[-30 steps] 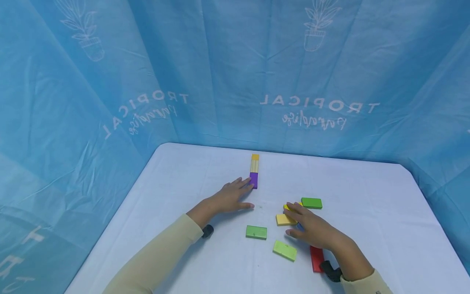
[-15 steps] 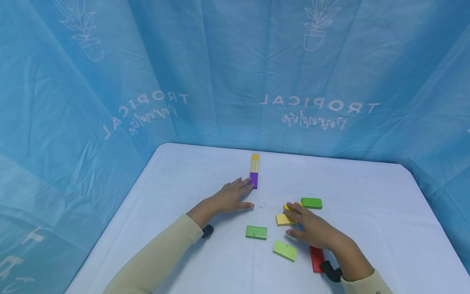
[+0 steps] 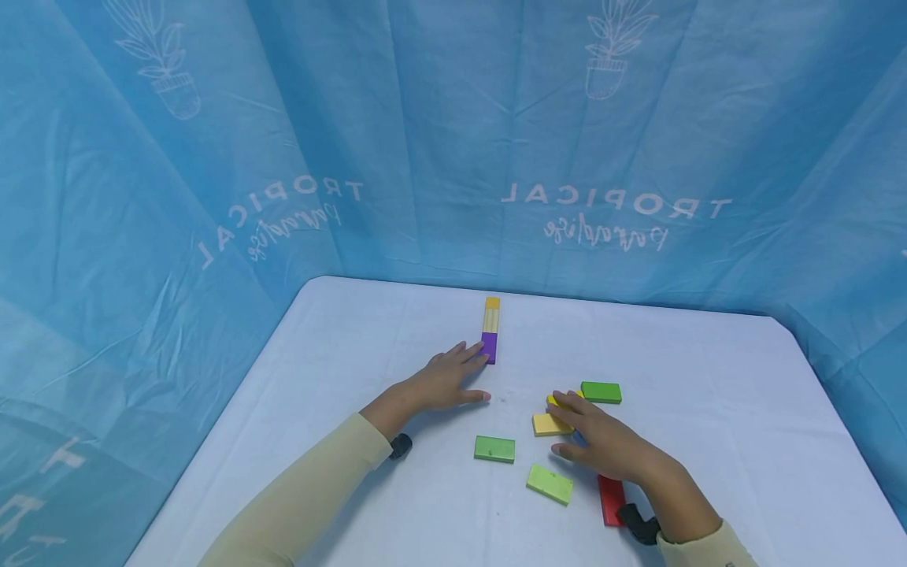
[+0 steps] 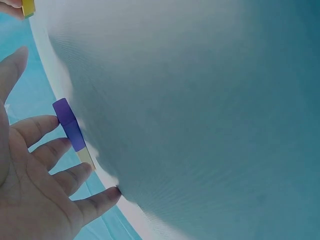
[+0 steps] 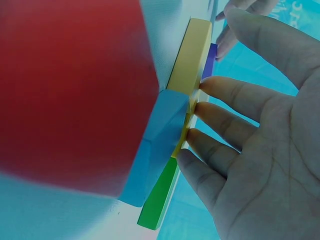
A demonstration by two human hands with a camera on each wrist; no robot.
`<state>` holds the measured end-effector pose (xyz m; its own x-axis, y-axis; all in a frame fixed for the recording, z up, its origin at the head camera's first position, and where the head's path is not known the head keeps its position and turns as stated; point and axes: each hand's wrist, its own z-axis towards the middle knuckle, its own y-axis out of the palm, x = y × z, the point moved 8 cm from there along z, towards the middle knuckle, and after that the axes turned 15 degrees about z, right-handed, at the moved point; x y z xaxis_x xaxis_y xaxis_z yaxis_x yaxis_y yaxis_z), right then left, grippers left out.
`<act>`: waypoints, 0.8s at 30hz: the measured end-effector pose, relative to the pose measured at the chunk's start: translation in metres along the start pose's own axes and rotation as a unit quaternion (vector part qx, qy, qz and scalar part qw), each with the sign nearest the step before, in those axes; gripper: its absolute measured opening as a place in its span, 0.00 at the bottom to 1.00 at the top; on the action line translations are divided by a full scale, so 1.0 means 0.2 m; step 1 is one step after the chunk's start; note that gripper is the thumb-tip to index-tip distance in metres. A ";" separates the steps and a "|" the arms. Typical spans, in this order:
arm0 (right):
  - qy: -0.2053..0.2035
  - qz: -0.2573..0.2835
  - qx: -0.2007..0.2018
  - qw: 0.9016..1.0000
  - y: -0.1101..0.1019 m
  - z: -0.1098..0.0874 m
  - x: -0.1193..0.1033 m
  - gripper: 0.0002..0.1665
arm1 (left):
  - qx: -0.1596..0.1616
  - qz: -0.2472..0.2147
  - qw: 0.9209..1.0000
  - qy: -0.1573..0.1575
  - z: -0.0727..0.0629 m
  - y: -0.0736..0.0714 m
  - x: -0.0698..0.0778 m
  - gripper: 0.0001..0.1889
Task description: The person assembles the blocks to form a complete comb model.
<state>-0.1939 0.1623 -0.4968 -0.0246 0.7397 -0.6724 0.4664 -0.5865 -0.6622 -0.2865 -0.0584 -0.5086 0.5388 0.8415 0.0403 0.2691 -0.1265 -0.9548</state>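
At the table's middle my left hand (image 3: 442, 382) lies with straight, spread fingers, their tips at the purple block (image 3: 490, 348). Beyond that block, in one line, come a cream block (image 3: 491, 320) and an orange-yellow block (image 3: 492, 302). Over on the right, my right hand (image 3: 605, 442) has its fingers extended above a group of flat blocks. Its fingertips touch or nearly meet the pale yellow block (image 5: 192, 55) and the bright yellow block (image 3: 555, 400). A blue block (image 5: 160, 145), mostly covered by this hand in the head view, shows plainly in the right wrist view.
A dark green block (image 3: 601, 392) lies past the right hand, and a red block (image 3: 612, 500) under its wrist. Nearer the front are a mid-green block (image 3: 494, 449) and a light green one (image 3: 549, 484). Blue printed cloth (image 3: 439, 142) hangs behind the white table (image 3: 368, 331).
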 end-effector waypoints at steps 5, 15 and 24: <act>0.003 0.000 -0.002 1.000 0.00 0.00 0.00 0.44 | 0.003 -0.005 1.000 0.002 0.00 0.00 0.00 0.45; 0.003 -0.008 0.000 1.000 0.00 0.00 0.00 0.44 | 0.003 -0.023 1.000 0.005 -0.10 -0.02 0.06 0.44; 0.010 -0.020 0.001 1.000 0.00 -0.01 0.00 0.45 | -0.001 -0.007 0.999 0.048 -0.28 -0.01 0.18 0.39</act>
<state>-0.1931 0.1629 -0.4954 -0.0261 0.7692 -0.6385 0.4632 -0.5567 -0.6896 -0.2223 -0.0573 -0.4880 0.6095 0.7885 0.0821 0.2783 -0.1158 -0.9535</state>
